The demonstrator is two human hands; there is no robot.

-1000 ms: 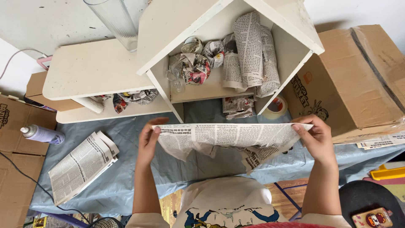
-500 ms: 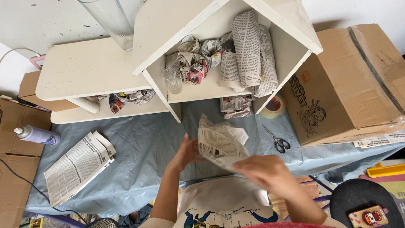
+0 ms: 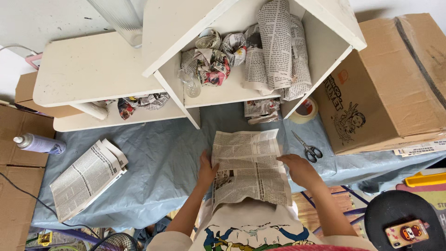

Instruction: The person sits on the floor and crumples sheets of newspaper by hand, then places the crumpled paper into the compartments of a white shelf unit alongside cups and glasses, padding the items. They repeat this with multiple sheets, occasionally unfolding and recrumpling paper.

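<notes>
A folded sheet of newspaper (image 3: 248, 167) hangs upright in front of my chest over the blue tarp (image 3: 167, 158). My left hand (image 3: 206, 169) grips its left edge. My right hand (image 3: 299, 169) holds its right edge, thumb on the paper. Behind it stands a white wooden shelf unit (image 3: 116, 74) whose open compartment holds crumpled newspaper balls (image 3: 213, 58), rolled newspaper (image 3: 278, 46) and a clear glass (image 3: 189, 84).
Scissors (image 3: 307, 148) and a tape roll (image 3: 304, 109) lie right of the sheet. A large cardboard box (image 3: 395, 83) stands at right. A newspaper stack (image 3: 86, 176) and a purple spray can (image 3: 39, 144) lie at left. A black stool with a phone (image 3: 408, 232) is lower right.
The wide sheet held stretched between both hands has been folded in half; my hands came together and now hold a narrower, taller sheet by its sides.
</notes>
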